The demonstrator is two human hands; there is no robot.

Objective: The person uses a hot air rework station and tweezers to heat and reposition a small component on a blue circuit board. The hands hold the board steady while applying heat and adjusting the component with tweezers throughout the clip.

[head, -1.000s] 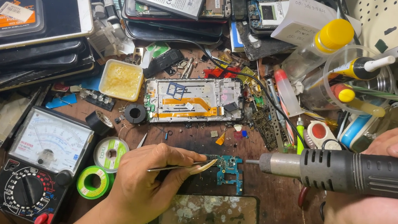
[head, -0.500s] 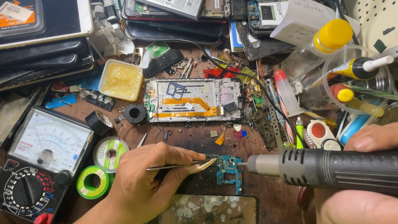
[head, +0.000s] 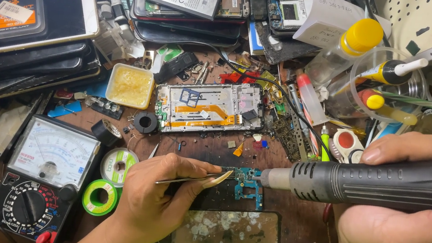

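Tweezers [head: 195, 178] are pinched in the left hand [head: 154, 202], tips at a small blue circuit board [head: 248, 183] on the counter [head: 207, 148]. A hot-air gun [head: 362, 181] is gripped by the right hand [head: 407, 222], nozzle beside the board. Yellow paste fills a square tub [head: 130, 85]; tubes stand in a clear cup [head: 391, 82].

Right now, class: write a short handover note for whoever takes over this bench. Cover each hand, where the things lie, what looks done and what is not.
Left hand: holds tweezers, tips at the board's left edge.
Right hand: grips the hot-air tool, nozzle level, pointing at the board from the right.
Board: small blue circuit board, flat on the table, just above a cracked phone.
Nearby: opened phone frame behind the board, meter and solder reels to the left.
Done: the board is out and bare.
Left: nothing lifted by the tweezers yet; the board is not in any phone.
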